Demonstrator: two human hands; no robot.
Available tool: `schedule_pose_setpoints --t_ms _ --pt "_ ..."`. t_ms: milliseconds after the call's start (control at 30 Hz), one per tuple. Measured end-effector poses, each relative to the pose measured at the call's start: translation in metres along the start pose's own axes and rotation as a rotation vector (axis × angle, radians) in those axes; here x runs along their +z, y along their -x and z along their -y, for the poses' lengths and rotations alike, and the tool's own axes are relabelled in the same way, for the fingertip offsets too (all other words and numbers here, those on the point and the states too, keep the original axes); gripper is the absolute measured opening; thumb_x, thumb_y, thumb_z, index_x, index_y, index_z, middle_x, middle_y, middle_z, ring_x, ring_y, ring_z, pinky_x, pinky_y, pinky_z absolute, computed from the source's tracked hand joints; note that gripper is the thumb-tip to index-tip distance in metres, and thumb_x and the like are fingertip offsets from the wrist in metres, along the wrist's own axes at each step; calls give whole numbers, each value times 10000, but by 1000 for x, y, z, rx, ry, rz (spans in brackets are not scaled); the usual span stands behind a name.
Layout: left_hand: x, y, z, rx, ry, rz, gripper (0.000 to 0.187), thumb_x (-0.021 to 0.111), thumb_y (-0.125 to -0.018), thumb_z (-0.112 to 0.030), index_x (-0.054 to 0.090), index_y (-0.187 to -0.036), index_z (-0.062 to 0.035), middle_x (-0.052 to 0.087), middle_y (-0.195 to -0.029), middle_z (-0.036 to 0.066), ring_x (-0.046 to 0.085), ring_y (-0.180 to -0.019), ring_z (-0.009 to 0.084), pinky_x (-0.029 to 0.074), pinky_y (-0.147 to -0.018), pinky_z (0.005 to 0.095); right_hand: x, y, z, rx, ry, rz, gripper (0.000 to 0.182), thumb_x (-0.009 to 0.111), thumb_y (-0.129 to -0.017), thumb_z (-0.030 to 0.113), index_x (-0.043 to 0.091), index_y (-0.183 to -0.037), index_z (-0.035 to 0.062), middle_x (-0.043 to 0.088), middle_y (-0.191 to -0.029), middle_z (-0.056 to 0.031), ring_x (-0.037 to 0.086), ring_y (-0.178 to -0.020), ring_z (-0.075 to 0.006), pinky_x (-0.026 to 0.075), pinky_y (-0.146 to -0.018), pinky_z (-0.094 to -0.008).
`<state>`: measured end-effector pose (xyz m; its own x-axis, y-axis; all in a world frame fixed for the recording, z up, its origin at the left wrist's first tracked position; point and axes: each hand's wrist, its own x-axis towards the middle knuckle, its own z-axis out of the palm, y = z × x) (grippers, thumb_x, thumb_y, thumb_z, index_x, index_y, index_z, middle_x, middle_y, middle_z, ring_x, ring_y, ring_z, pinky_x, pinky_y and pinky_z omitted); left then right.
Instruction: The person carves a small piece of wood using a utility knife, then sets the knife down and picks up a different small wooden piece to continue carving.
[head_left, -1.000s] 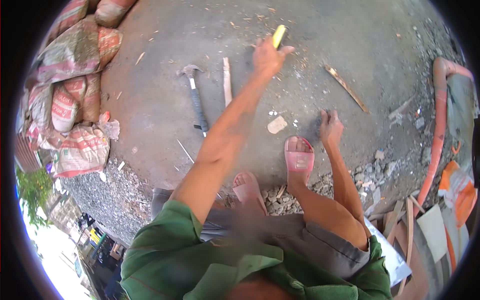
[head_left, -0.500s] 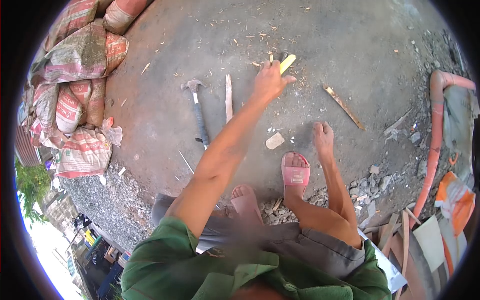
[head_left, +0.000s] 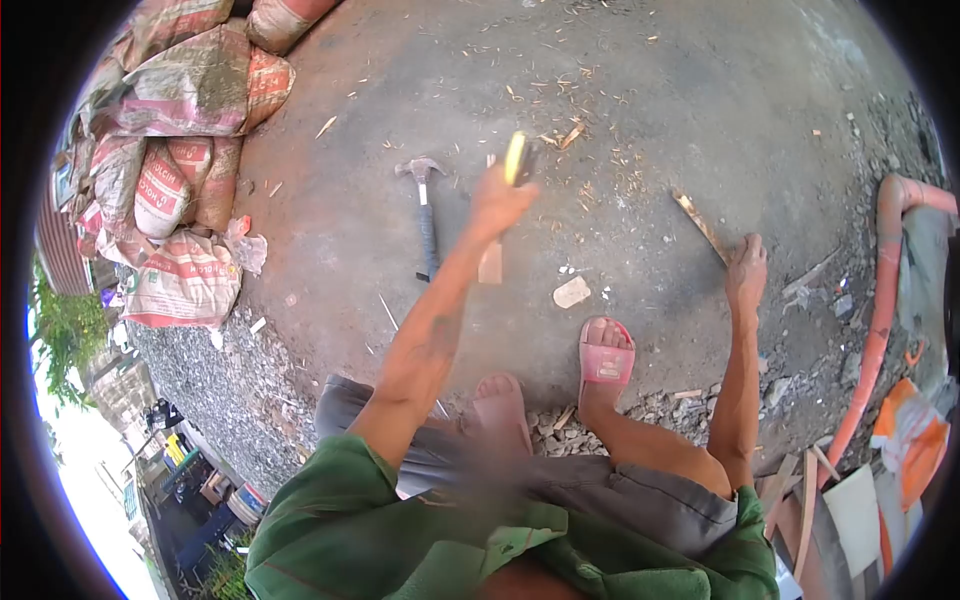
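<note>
— So what are the hands doing?
— Left hand [head_left: 497, 203] is fisted round a yellow-handled tool [head_left: 516, 158], raised above the concrete floor [head_left: 660, 90]. Right hand [head_left: 747, 272] has its fingers curled at the near end of a wood strip [head_left: 703, 226].
— How does the strip lie?
— Slanting away from that hand toward the tool, so the right hand is nearer. The hammer [head_left: 426, 215] lies on the tool's far side.
— Containers?
— Only cement sacks [head_left: 175, 120], closed, beyond the hammer.
</note>
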<state>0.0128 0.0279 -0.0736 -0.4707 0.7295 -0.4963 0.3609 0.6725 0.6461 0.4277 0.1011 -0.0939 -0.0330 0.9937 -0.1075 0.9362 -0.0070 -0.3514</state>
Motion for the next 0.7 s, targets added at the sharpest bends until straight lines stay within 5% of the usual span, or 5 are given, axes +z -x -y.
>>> schedule_pose_setpoints --t_ms 67,167,400,467,700 --pt "-43 23 39 -96 22 -82 325 696 -699 -202 633 -900 46 637 -720 103 614 -671 179 491 -621 355 6 -10 6 -54 9 27 178 421 -993 195 483 -1035 33 555 -1040 -276 571 -913 -485 459 -765 -512" --pt "-84 51 92 -241 -138 -333 305 720 -715 -213 638 -879 30 654 -771 193 645 -749 310 498 -686 422 17 -3 6 -153 40 115 168 418 -990 197 484 -1054 56 526 -1140 -260 592 -863 -476 479 -742 -525" --pt "-65 25 139 38 -477 -430 479 794 -726 -270 572 -1037 20 618 -872 246 572 -958 434 462 -793 484 4 19 51 -277 209 379 261 454 -913 110 455 -1174 115 493 -1230 -209 636 -728 -430 524 -644 -517" --pt "-72 23 130 -107 -392 -298 486 794 -718 -244 564 -1058 18 632 -941 254 590 -941 443 473 -802 482 16 22 54 -252 162 424 306 460 -904 100 443 -1209 124 480 -1241 -205 642 -735 -417 532 -636 -513" --pt "-25 33 80 25 -229 -151 410 717 -744 -146 585 -1081 44 631 -944 196 619 -883 318 472 -811 391 24 35 83 -192 119 493 263 471 -904 111 474 -1166 120 447 -1159 -230 668 -756 -377 556 -642 -473"
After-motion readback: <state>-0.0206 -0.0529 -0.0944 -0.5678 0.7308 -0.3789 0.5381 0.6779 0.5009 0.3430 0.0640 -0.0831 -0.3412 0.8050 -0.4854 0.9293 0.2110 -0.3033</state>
